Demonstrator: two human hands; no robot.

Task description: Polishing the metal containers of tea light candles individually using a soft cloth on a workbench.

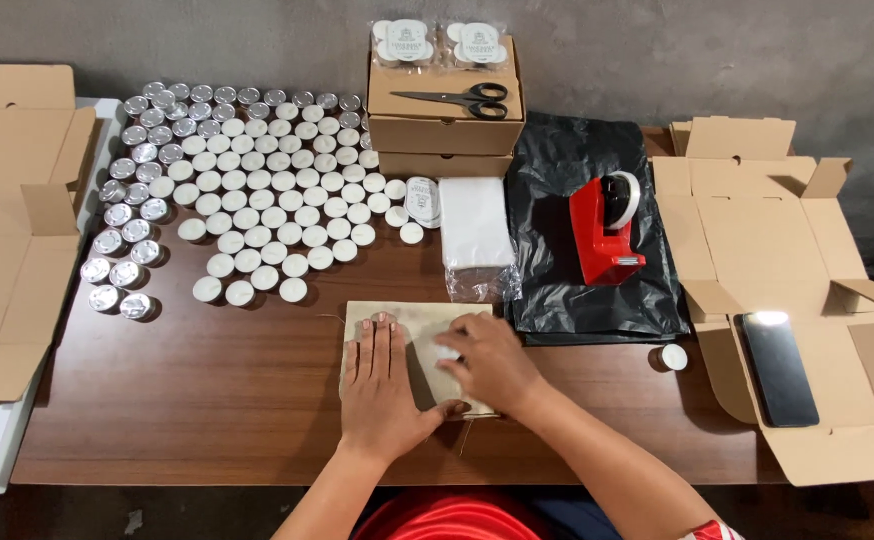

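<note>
Both hands flat atop pouch

A flat, pale beige cloth pouch, roughly rectangular, lies on the brown wooden tabletop near the middle of its front edge. Its upper edge runs about parallel to that front edge, and a thin drawstring trails from its left side and from below it. Much of its surface is covered: the left hand lies flat on its left half, and the right hand presses on its right half, fingers bent.
</note>
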